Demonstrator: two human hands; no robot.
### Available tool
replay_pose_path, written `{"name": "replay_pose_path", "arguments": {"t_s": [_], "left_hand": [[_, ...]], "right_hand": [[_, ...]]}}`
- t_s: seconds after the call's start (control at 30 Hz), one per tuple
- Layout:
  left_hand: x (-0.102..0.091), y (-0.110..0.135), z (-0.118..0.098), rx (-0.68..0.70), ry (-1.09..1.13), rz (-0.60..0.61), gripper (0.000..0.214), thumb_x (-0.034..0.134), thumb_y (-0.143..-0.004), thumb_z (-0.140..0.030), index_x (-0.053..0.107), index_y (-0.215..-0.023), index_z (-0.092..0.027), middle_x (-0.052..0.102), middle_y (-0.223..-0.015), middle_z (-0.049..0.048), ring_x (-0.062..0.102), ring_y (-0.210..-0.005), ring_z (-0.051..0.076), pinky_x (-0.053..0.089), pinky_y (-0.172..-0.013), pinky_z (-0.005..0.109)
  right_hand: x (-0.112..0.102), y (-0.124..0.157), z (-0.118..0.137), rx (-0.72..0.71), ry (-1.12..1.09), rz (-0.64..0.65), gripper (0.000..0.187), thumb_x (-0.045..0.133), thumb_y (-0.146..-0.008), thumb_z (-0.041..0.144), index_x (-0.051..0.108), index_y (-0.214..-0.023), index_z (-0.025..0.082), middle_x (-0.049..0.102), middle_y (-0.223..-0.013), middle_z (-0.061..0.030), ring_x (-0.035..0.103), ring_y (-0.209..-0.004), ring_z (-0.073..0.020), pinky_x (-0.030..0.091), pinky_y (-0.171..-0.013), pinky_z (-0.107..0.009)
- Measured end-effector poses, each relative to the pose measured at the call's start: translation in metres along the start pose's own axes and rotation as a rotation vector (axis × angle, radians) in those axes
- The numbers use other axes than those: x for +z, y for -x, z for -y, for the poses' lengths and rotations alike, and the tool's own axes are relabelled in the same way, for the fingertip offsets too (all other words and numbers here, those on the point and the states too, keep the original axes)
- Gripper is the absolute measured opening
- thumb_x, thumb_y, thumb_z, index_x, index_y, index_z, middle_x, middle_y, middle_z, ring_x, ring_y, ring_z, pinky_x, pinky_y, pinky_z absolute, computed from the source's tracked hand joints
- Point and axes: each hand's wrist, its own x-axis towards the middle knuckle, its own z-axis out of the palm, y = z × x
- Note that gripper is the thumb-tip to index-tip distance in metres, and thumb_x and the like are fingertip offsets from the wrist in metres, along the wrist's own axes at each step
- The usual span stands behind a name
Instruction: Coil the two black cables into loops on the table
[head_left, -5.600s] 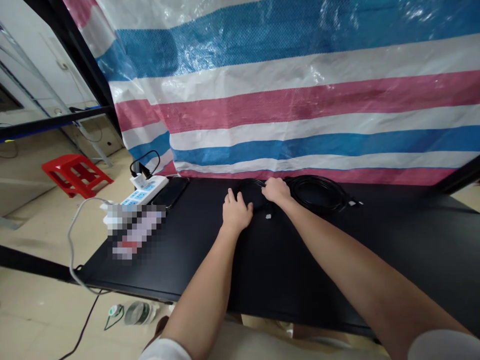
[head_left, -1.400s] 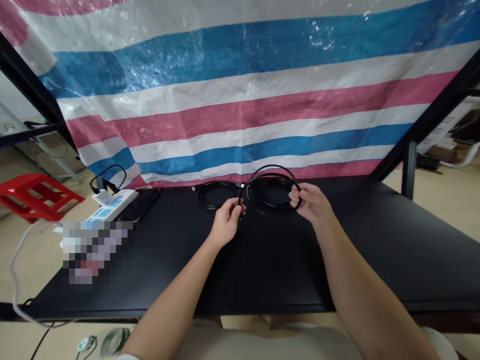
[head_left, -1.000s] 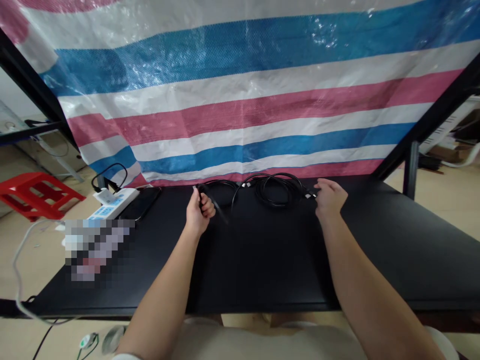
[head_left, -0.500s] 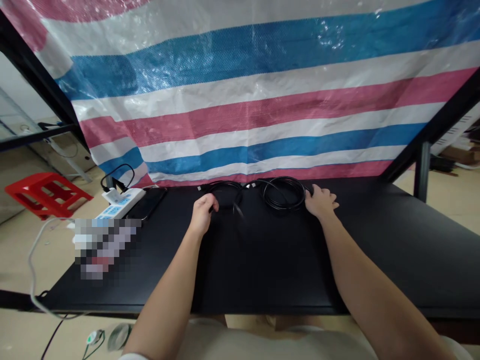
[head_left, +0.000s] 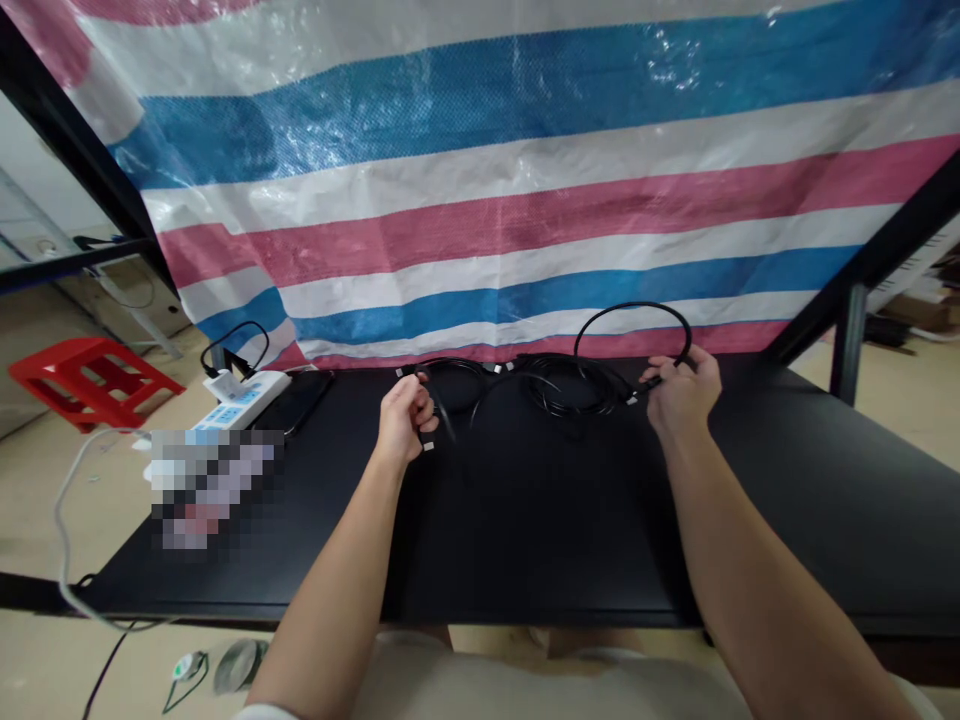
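Observation:
Two coils of black cable lie at the back of the black table: a right coil (head_left: 570,385) and a smaller left coil (head_left: 457,368). My left hand (head_left: 406,412) is closed around a black cable end; its silver plug (head_left: 428,446) pokes out below the fingers. A blurred stretch of cable runs between that hand and the coils. My right hand (head_left: 684,388), right of the larger coil, pinches another cable end with a silver plug (head_left: 632,399) pointing left. From its fingers a cable loop (head_left: 634,304) arches up and back to the right coil.
At the left of the table (head_left: 525,540) are a white power strip (head_left: 251,402) with a charger plugged in, a black phone-like slab (head_left: 304,400) and a blurred-out item. A red stool (head_left: 94,380) stands beyond the left edge. A striped plastic sheet (head_left: 495,220) hangs behind.
My right hand has moved right and lifted a cable end off the table, raising a loop from the coil. A silver plug now shows below my left hand, which has barely shifted.

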Motion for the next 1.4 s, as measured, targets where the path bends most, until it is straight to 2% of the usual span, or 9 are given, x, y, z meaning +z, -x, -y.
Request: {"name": "replay_pose_path", "arguments": {"t_s": [0.17,0.4,0.6,0.77,0.93,1.07,1.13,1.27,1.4], "left_hand": [[0.002,0.001,-0.014,-0.073,0.221,-0.15,0.03,0.056,-0.084,-0.035,0.047,-0.062,-0.017,0.026,-0.046,-0.0092,0.022,-0.032,0.003,0.017,-0.03,0.013],[-0.001,0.002,-0.018,-0.026,0.347,-0.15,0.046,0.045,-0.09,-0.042,0.035,-0.052,-0.018,0.019,-0.044,-0.0081,0.021,-0.032,0.004,0.018,-0.028,0.014],[-0.004,0.004,-0.02,0.027,0.384,-0.08,0.058,0.041,-0.089,-0.054,0.021,-0.048,-0.019,0.013,-0.043,-0.0079,0.016,-0.033,0.004,0.018,-0.029,0.016],[-0.013,0.005,-0.024,0.112,0.379,0.002,0.06,0.04,-0.088,-0.058,0.02,-0.048,-0.018,0.012,-0.045,-0.0074,0.012,-0.035,0.005,0.019,-0.03,0.016],[-0.029,-0.001,-0.031,0.18,0.466,-0.052,0.058,0.032,-0.09,-0.058,0.017,-0.049,-0.019,0.011,-0.045,-0.007,0.012,-0.036,0.006,0.02,-0.03,0.016],[-0.05,-0.01,-0.033,0.234,0.518,-0.201,0.055,0.028,-0.092,-0.053,0.016,-0.05,-0.02,0.01,-0.044,-0.007,0.017,-0.035,0.006,0.022,-0.032,0.016],[-0.057,-0.015,-0.032,0.264,0.504,-0.225,0.053,0.032,-0.09,-0.053,0.018,-0.051,-0.02,0.01,-0.045,-0.0078,0.018,-0.035,0.006,0.025,-0.033,0.016],[-0.057,-0.018,-0.031,0.258,0.552,-0.302,0.048,0.022,-0.093,-0.049,0.021,-0.054,-0.021,0.013,-0.048,-0.0082,0.02,-0.036,0.006,0.028,-0.036,0.016],[-0.047,-0.016,-0.03,0.235,0.608,-0.272,0.045,0.013,-0.093,-0.047,0.025,-0.058,-0.021,0.018,-0.052,-0.0073,0.025,-0.039,0.006,0.032,-0.038,0.016]], "right_hand": [[-0.001,0.008,0.014,0.148,-0.309,0.216,0.014,0.057,-0.076,0.023,0.043,-0.072,0.025,0.035,-0.045,0.0118,0.038,-0.036,-0.0084,0.04,-0.042,-0.023],[0.001,0.016,0.013,0.088,-0.346,0.421,0.039,0.054,-0.081,0.051,0.034,-0.06,0.023,0.025,-0.043,0.0098,0.032,-0.039,-0.0098,0.038,-0.044,-0.025],[0.013,0.034,0.001,-0.343,0.082,0.352,0.055,0.08,-0.049,0.05,0.034,-0.068,0.025,0.037,-0.059,0.0101,0.036,-0.049,-0.0074,0.04,-0.051,-0.024],[0.023,0.046,-0.009,-0.516,0.559,0.174,0.073,0.084,-0.034,0.049,0.041,-0.086,0.023,0.05,-0.091,-0.0037,0.053,-0.073,-0.016,0.048,-0.067,-0.035],[0.022,0.032,-0.006,-0.191,0.27,0.039,0.048,0.07,-0.06,0.057,0.038,-0.075,0.024,0.051,-0.068,0.0038,0.053,-0.059,-0.013,0.044,-0.052,-0.027],[0.012,0.015,-0.002,0.185,-0.059,0.129,0.042,0.055,-0.076,0.06,0.034,-0.065,0.024,0.032,-0.045,0.0096,0.04,-0.041,-0.0106,0.03,-0.036,-0.021],[0.007,0.01,-0.003,0.252,-0.184,0.178,0.045,0.048,-0.081,0.058,0.028,-0.06,0.024,0.022,-0.043,0.0099,0.034,-0.038,-0.0099,0.031,-0.036,-0.021],[0.006,0.009,-0.007,0.085,-0.234,0.209,0.05,0.038,-0.08,0.066,0.022,-0.059,0.024,0.026,-0.049,0.0069,0.041,-0.046,-0.012,0.041,-0.043,-0.026],[0.016,0.022,-0.013,-0.273,0.166,0.143,0.055,0.066,-0.058,0.068,0.035,-0.074,0.026,0.043,-0.074,0.0017,0.05,-0.069,-0.0169,0.049,-0.061,-0.034]]}}
